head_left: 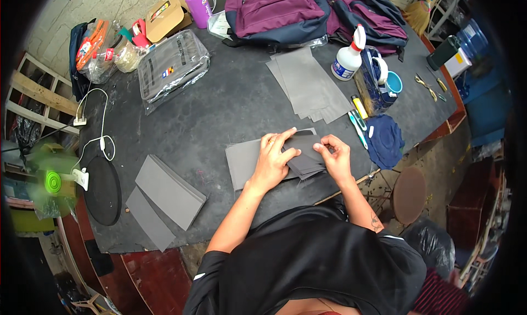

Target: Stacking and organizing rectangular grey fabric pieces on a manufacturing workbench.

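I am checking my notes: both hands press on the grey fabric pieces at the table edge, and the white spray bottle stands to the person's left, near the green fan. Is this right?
Not quite. The head view shows the white spray bottle on the person's right, beside the blue cup, far from the green fan. Left hand and right hand do press the grey fabric pieces.

Your 2 hands rest on the fabric pieces (258,158) at the worktop's (219,106) near edge, with a sheet stack (167,190) to your left, another stack (310,84) behind, and backpacks (307,10) farthest back.
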`<state>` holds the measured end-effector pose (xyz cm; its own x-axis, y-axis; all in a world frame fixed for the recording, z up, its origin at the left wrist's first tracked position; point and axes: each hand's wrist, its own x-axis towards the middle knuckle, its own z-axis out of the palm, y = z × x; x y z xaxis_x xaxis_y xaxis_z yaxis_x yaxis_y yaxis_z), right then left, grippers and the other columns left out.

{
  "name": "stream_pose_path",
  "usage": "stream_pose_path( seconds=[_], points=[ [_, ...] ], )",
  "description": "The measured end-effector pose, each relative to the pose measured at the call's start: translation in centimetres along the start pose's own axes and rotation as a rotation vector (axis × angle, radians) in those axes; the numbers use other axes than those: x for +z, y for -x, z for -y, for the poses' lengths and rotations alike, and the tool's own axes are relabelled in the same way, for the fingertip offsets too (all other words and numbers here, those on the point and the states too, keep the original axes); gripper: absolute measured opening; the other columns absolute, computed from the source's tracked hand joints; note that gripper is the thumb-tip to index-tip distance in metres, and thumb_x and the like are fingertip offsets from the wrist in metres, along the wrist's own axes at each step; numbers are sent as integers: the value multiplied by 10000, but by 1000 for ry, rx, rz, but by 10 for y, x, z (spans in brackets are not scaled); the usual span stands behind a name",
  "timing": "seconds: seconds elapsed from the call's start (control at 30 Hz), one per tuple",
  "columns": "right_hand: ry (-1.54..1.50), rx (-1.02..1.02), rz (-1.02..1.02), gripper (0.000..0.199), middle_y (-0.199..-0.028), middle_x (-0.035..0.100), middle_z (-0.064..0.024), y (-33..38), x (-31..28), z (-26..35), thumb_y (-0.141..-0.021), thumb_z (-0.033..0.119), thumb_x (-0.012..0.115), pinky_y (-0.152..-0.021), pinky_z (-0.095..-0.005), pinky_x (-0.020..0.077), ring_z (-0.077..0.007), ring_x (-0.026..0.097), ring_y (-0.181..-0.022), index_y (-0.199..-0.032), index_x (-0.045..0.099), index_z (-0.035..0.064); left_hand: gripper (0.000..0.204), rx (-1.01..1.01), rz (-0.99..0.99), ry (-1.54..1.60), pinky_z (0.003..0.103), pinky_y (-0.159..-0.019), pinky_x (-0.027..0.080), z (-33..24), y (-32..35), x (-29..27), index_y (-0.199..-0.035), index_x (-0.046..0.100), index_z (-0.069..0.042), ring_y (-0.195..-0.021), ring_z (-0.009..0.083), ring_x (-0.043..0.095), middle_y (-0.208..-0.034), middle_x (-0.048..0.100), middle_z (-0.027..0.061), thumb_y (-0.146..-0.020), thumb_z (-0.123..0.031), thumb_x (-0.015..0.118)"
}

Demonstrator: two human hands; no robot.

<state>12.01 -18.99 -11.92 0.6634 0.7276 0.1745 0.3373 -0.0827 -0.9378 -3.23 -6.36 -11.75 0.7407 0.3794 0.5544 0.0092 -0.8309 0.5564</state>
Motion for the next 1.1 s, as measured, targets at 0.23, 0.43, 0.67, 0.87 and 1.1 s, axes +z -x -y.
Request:
stream_pose_path(
  seconds=[0.23, 0.43, 0.67, 0.87, 1.1],
  points=[
    [-128, -14, 7, 154, -701, 573, -17, 1, -5, -11, -818, 69, 698, -606, -238, 430, -71, 510, -645, -764, 595, -30, 385, 17, 43, 0, 395, -876, 361, -1, -1, -4, -863, 646, -89, -911, 236, 574, -981, 598, 29, -548, 123, 580],
    [-63, 158, 14, 174, -697, 559, 5, 2, -1, 1, -807, 72, 714, -609, -228, 426, -53, 498, -656, -746, 582, -24, 414, -31, 53, 28, 425, -911, 363, -7, -5, -4, -875, 645, -92, -910, 241, 547, -917, 562, 35, -535, 136, 582],
    [-42, 41, 0, 166, -696, 564, -14, 2, -1, -8, -810, 79, 703, -609, -234, 422, -68, 499, -648, -754, 585, -23, 423, -28, 8, -3, 435, -983, 354, -2, -3, 0, -884, 658, -104, -1066, 257, 556, -1184, 587, 83, -528, 120, 612],
    [-84, 33, 25, 176, -701, 558, 2, 2, 0, -11, -841, 115, 685, -610, -239, 418, -64, 492, -658, -786, 583, -18, 395, -12, -10, 36, 400, -898, 372, -3, 1, -1, -861, 651, -94, -1002, 224, 587, -1156, 612, 71, -528, 115, 608],
    [-171, 187, 27, 211, -673, 533, 52, 1, -1, 3, -793, 104, 754, -584, -193, 406, -23, 474, -628, -746, 565, 25, 388, -73, -41, 88, 388, -861, 355, -3, -2, -1, -859, 644, -87, -854, 206, 560, -845, 589, 17, -541, 124, 570]
  ],
)
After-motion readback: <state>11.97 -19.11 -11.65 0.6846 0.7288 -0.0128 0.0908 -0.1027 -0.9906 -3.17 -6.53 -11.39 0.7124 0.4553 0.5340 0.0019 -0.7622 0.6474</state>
